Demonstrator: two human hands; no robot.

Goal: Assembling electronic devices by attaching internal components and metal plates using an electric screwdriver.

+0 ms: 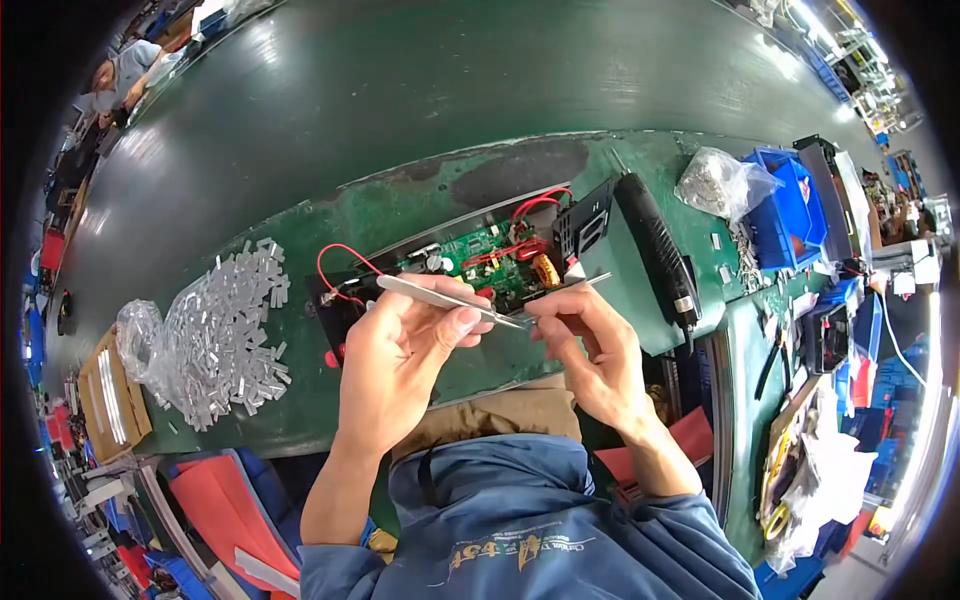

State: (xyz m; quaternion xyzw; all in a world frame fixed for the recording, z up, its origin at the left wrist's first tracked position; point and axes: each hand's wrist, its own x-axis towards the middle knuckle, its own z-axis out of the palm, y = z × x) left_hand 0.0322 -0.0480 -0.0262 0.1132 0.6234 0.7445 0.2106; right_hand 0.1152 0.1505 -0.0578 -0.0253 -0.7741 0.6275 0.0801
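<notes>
My left hand (395,365) is closed around a pair of silver tweezers (430,295), whose points reach toward my right hand. My right hand (605,365) has its thumb and fingers pinched together right at the tweezer tips; whatever small piece is between them is too small to make out. Just beyond both hands lies an opened electronic unit with a green circuit board (475,245), red wires and a copper coil (545,270). Its black end panel (585,225) with slots stands at the right end. My hands hide the near side of the unit.
Left of the unit, many small clear plastic pieces (230,330) spill from a plastic bag (140,335). A black electric screwdriver (655,240) lies on the right. Farther right are a bag of small parts (715,185), a blue bin (790,215) and black-handled pliers (770,365).
</notes>
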